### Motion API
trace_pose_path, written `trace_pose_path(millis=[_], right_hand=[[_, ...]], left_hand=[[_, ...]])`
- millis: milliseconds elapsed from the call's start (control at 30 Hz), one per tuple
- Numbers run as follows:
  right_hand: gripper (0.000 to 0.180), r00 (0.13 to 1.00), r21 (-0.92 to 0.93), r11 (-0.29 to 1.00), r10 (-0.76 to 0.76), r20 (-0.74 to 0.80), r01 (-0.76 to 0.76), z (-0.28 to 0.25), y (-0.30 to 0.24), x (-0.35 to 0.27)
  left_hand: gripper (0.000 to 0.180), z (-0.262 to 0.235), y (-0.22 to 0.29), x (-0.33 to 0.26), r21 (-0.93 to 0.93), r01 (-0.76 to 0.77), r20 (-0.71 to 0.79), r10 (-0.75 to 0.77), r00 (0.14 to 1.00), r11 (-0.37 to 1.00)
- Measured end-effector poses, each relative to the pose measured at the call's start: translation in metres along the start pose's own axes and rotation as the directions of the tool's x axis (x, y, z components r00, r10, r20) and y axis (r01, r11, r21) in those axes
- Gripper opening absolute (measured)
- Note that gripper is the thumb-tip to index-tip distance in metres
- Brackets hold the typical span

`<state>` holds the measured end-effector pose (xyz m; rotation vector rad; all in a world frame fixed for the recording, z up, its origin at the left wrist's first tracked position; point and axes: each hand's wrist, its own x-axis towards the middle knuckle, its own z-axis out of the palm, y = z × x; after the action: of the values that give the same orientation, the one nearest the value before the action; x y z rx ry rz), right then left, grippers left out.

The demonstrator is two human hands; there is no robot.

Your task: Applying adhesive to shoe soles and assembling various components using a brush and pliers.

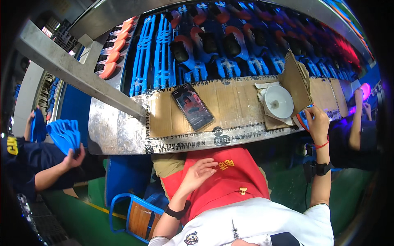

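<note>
My right hand (318,124) is at the front edge of the bench, beside an upright cardboard flap (296,82). Its fingers are pinched together; what they hold, if anything, is hidden. Just left of those fingers shows part of a blue and orange piece (303,119). A white bowl (279,101) with a small pale patch inside sits on folded cardboard next to the flap. Over my red apron (230,176) hovers my left hand (200,174), fingers loosely stretched and holding nothing. A phone (193,107) with its screen lit lies on the cardboard-covered bench.
Behind the bench (119,137), rows of blue and orange shoe-shaped parts (234,43) fill a line. A grey metal bar (82,67) slants across the left. At left, a co-worker's hand (74,158) holds blue pieces (65,133); another person's arm (358,119) is at right. A blue-framed chair (137,215) stands below.
</note>
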<state>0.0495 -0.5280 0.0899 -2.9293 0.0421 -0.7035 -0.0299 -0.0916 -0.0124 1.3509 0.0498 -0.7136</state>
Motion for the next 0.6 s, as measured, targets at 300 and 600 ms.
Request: trace_pose_path(millis=[300, 600], right_hand=[[0.011, 0.999, -0.313, 0.949, -0.045, 0.015, 0.048, 0.014, 0.015, 0.001], [0.012, 0.999, -0.151, 0.987, -0.047, 0.019, 0.049, 0.008, -0.003, 0.001]], left_hand=[[0.045, 0.001, 0.000, 0.002, -0.013, 0.031, 0.003, -0.031, 1.000, 0.999], [0.046, 0.003, -0.003, 0.002, 0.002, 0.026, 0.006, -0.026, 1.000, 1.000]])
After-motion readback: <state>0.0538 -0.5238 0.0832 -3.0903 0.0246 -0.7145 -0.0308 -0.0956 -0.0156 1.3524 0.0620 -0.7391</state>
